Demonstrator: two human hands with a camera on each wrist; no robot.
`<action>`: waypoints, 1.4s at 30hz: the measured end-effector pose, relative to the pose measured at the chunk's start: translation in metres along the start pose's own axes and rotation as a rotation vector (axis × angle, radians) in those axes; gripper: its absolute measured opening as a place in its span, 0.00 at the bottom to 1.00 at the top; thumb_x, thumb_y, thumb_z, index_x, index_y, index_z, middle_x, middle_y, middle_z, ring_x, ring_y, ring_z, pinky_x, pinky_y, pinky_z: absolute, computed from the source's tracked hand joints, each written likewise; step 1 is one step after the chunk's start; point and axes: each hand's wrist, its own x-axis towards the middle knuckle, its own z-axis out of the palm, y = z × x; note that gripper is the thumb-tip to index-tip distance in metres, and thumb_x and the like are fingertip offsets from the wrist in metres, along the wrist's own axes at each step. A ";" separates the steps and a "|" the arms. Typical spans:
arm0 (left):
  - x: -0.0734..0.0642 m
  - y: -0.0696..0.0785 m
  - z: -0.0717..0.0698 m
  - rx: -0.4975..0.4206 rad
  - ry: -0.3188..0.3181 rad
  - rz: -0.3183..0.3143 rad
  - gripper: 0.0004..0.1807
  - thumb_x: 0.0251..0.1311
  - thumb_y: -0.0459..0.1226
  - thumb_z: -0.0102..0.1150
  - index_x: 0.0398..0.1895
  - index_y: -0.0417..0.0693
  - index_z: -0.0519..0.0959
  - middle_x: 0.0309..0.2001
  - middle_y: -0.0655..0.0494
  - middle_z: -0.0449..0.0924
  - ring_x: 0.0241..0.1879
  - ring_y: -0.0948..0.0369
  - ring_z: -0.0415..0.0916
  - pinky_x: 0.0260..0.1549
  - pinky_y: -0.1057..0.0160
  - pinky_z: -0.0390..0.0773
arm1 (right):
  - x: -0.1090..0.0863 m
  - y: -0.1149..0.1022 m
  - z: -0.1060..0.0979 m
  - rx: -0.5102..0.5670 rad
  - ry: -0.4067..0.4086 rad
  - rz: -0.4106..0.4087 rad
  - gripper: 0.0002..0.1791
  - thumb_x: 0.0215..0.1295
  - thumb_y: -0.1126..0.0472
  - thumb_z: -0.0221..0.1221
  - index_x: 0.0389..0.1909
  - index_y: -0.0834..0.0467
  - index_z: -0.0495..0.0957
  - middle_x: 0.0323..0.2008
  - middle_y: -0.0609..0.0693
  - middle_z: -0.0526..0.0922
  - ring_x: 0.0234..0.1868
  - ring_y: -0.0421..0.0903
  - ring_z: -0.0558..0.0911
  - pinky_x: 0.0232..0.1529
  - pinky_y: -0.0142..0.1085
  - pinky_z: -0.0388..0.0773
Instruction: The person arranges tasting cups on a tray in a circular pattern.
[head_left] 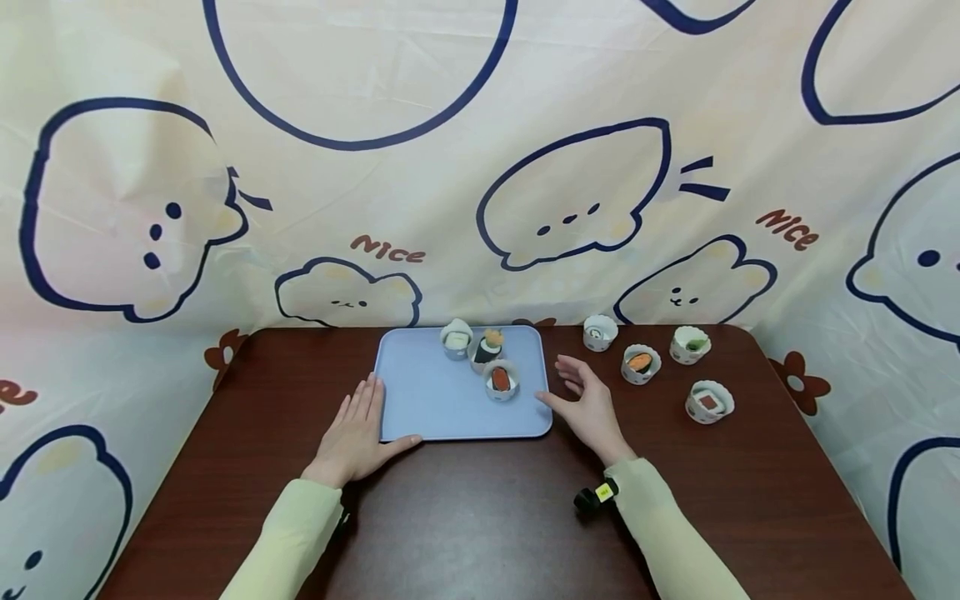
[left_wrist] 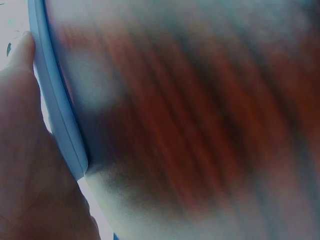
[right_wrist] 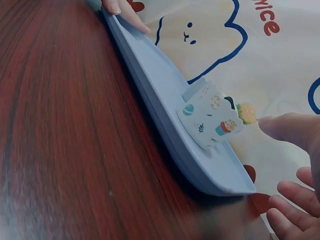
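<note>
Brown Table [head_left: 465, 517] Bears Blue Tray [head_left: 427, 400]

On my remote feed, the tray lies at the far edge. My left hand [head_left: 357, 437] rests flat at its near-left corner, fingers straight; my right hand [head_left: 590, 410], relaxed, holding nothing, is by the right rim. Three cups [head_left: 502, 396] stand on the tray, four more cups [head_left: 703, 414] to its right, bearing sushi-shaped pieces [head_left: 500, 379].

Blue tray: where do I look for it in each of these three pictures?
Head: the blue tray lies just below the middle, between the two hands.
Left wrist: the blue tray shows only as a slanting strip near the left side.
Right wrist: the blue tray slants from upper left to lower right.
Shared landmark: the left hand, at the tray's edge in all three.
</note>
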 end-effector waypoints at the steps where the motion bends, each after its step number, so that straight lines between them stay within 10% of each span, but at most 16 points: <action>1: 0.000 0.000 0.000 -0.001 0.002 0.001 0.66 0.57 0.73 0.56 0.78 0.28 0.49 0.79 0.33 0.43 0.77 0.40 0.42 0.72 0.40 0.46 | 0.000 0.000 -0.002 0.004 0.002 -0.002 0.38 0.59 0.59 0.75 0.68 0.62 0.70 0.63 0.59 0.76 0.63 0.53 0.75 0.65 0.47 0.71; 31: 0.000 0.000 -0.001 0.030 -0.006 -0.008 0.66 0.58 0.75 0.50 0.79 0.30 0.48 0.79 0.35 0.43 0.78 0.41 0.42 0.73 0.41 0.44 | -0.013 -0.020 -0.036 -0.009 0.089 -0.011 0.38 0.60 0.66 0.73 0.70 0.64 0.67 0.64 0.66 0.73 0.65 0.63 0.72 0.65 0.56 0.68; 42: 0.004 -0.009 0.010 0.037 0.009 0.007 0.69 0.55 0.78 0.50 0.79 0.31 0.47 0.80 0.35 0.42 0.78 0.42 0.41 0.73 0.42 0.43 | -0.009 -0.003 -0.045 -0.035 0.111 -0.002 0.42 0.57 0.53 0.76 0.69 0.61 0.69 0.63 0.57 0.76 0.64 0.54 0.75 0.65 0.49 0.70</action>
